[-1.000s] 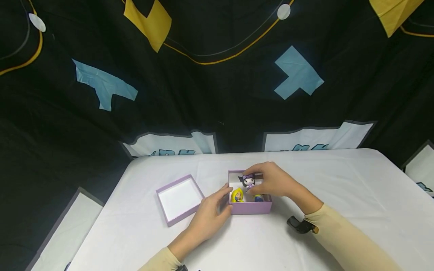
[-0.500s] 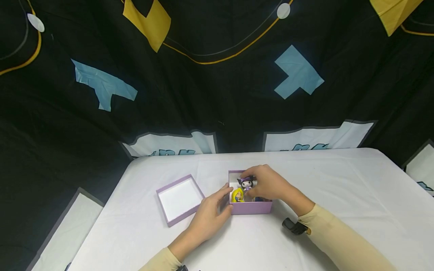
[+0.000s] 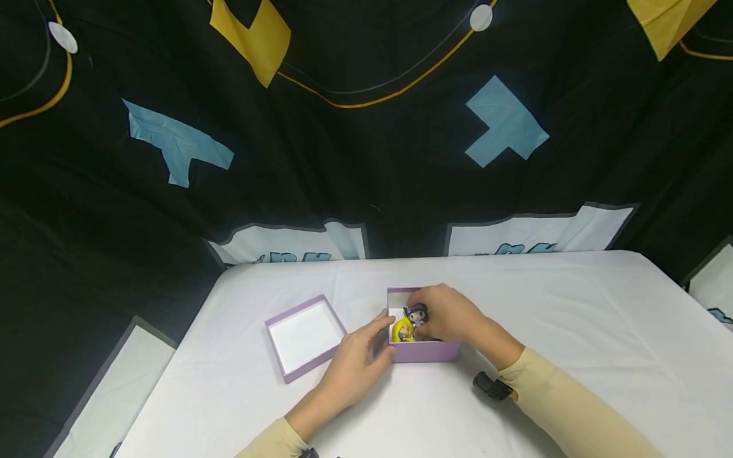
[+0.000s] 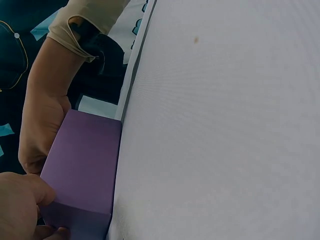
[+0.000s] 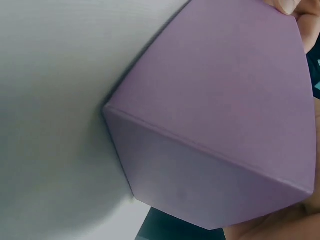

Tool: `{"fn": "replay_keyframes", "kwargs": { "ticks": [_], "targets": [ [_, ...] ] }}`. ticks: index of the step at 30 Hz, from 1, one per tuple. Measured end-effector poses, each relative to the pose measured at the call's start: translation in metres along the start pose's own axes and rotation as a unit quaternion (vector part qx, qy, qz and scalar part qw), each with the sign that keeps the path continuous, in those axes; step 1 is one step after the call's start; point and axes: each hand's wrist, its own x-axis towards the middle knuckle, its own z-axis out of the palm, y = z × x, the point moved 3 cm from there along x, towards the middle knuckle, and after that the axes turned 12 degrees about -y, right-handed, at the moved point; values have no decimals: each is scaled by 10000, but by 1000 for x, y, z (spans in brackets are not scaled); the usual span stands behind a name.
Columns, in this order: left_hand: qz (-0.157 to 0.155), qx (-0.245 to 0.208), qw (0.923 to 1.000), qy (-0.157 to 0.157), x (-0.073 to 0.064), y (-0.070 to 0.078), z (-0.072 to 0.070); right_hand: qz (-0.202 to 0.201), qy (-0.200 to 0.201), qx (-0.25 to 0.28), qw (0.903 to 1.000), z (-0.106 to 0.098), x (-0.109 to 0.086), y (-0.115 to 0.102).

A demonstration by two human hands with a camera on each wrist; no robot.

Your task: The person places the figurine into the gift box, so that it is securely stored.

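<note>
A shallow purple box (image 3: 426,352) with a white inside stands on the table. My left hand (image 3: 357,362) holds its left front corner, thumb at the front face and fingers along the left side; the left wrist view shows the thumb (image 4: 42,192) against the purple wall. Down in the box, my right hand (image 3: 452,315) grips a small toy figurine (image 3: 417,313) with a dark pointed hood, white face and purple body. Right beside it lies a yellow-haired figurine (image 3: 403,330). The box's right part is mostly hidden by my right hand.
The purple-edged box lid (image 3: 305,337) lies upturned, white inside showing, just left of the box. A white cloth covers the table (image 3: 572,305). Behind it hangs a black curtain (image 3: 366,165) with yellow and blue shapes.
My right hand has moved slightly left and lower into the box with the dark-hooded figurine, bringing it next to the yellow-haired one. The left hand stays at the box corner.
</note>
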Motion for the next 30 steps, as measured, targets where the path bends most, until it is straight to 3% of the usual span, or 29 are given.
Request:
{"fn": "replay_keyframes", "kwargs": {
  "ticks": [6, 14, 19, 25, 27, 30],
  "targets": [
    [-8, 50, 10000, -5, 0, 1, 1, 24, -93, -175, 9998, 0, -2, -2],
    [3, 102, 9999, 22, -1, 3, 0, -160, 113, 173, 9997, -10, -9, -2],
    [-13, 49, 10000, -9, -2, 2, -1, -555, 539, 787, 9939, -16, -16, -12],
    [-27, -375, 9993, 7, -4, 4, -3, -732, 936, 1914, 9743, -12, -25, -42],
    [-81, -630, 9978, 164, -4, 5, -6, -680, 968, 2183, 9687, -9, -27, -53],
    [-241, -924, 9925, 768, -5, 5, -17, -679, 985, 2464, 9617, -6, -29, -70]
  ]
}}
